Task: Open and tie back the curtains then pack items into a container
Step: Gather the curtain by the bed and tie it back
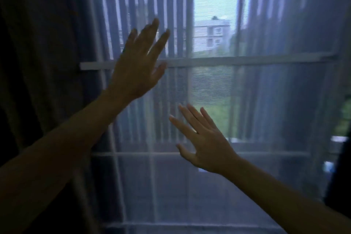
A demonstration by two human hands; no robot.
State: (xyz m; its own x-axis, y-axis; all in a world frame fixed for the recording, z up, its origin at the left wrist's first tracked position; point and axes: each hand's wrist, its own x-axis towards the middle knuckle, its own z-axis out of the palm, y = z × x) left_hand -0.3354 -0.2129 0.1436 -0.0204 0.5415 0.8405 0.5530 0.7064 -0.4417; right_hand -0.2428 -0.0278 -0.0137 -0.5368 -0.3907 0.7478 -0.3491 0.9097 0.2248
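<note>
A sheer pale curtain (266,85) hangs across the whole window, with a thinner strip in its middle where the view outside shows more clearly. A heavy dark curtain (43,62) hangs at the left, drawn aside. My left hand (138,62) is raised in front of the sheer fabric, fingers spread, holding nothing. My right hand (203,138) is lower and to the right, also spread flat toward the sheer curtain. Whether either palm touches the fabric I cannot tell. No container or items for packing are visible.
White window bars (247,61) cross behind the sheer curtain. A building (210,33) and greenery lie outside. A dark object (340,173) stands at the right edge, beside a strip of uncovered window.
</note>
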